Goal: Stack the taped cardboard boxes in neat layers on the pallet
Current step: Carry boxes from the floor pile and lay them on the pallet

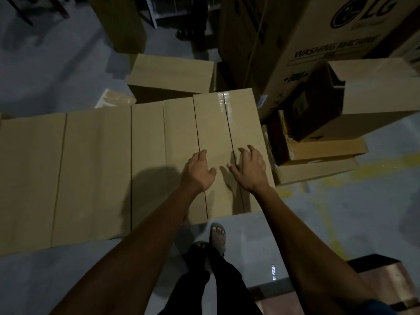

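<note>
A row of brown cardboard boxes lies side by side in front of me. The rightmost box (pixel 227 126) has clear tape along its top seam. My left hand (pixel 198 170) and my right hand (pixel 248 168) hover over or rest on the near part of its top, fingers relaxed and spread, holding nothing. To the left stand a middle box (pixel 147 160) and a wide left box (pixel 66 173). Another brown box (pixel 170 75) sits behind the row. The pallet is hidden under the boxes, if it is there.
A tall washing machine carton (pixel 302 42) stands at the back right. An open box (pixel 372 94) and flattened cardboard (pixel 318 155) lie on the right. A brown box (pixel 377 283) is at the bottom right. My feet (pixel 216 239) stand on the grey floor (pixel 341 212).
</note>
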